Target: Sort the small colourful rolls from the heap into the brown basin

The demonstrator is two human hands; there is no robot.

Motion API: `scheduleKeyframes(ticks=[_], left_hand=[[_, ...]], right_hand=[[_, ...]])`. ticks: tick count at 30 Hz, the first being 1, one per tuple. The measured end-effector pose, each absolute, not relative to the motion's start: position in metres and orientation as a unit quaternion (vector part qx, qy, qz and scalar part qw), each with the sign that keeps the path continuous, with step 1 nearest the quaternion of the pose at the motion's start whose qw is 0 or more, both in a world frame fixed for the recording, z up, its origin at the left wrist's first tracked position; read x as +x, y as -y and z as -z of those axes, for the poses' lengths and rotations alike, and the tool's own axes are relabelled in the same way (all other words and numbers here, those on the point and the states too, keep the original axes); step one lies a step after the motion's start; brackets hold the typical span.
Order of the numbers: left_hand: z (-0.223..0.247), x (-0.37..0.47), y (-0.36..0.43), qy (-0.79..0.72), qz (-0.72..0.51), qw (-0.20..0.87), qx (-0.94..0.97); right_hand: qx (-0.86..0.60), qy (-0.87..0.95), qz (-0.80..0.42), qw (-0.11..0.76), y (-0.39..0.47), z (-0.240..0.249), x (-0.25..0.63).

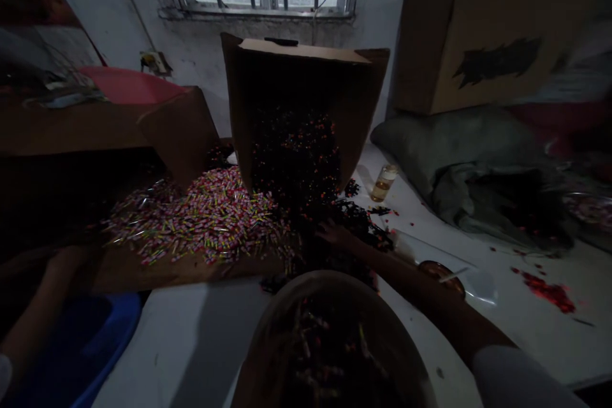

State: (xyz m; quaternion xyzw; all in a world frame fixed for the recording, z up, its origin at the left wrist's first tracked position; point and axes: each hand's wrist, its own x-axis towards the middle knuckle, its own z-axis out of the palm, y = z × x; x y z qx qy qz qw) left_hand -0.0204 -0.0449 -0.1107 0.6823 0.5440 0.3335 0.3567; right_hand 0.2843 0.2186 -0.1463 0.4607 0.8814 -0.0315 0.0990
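Note:
My right hand (335,234) reaches in from the lower right and lies on a heap of small dark pieces (296,159), its fingers stretched out to the left. Many of these pieces show tiny red or orange ends. They spill from a cardboard box (234,102) tipped on its side. To the left of the hand spreads a big pile of small pink, white and yellow sticks (210,217). Nearest me, a round basin (329,280) holds dark contents with a few light sticks. My left hand is out of view. The scene is dim, so fine detail is lost.
A co-worker's arm (36,319) reaches in at the left, over a blue basin (122,325). Right of the heap are a small bottle (384,183), a clear plastic bag (478,284), a brown round dish (442,275), red bits (549,292) and a grey-green sack (459,140).

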Motion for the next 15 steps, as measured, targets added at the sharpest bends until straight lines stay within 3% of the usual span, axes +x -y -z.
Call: scheduleKeyframes(ticks=[6, 15], left_hand=[[0.100, -0.016, 0.048, -0.548, -0.350, 0.377, 0.660], [0.091, -0.013, 0.049, -0.560, -0.349, 0.385, 0.645]], right_hand=[[0.494, -0.867, 0.051, 0.053, -0.223, 0.114, 0.284], [0.583, -0.786, 0.165, -0.127, -0.226, 0.086, 0.306]])
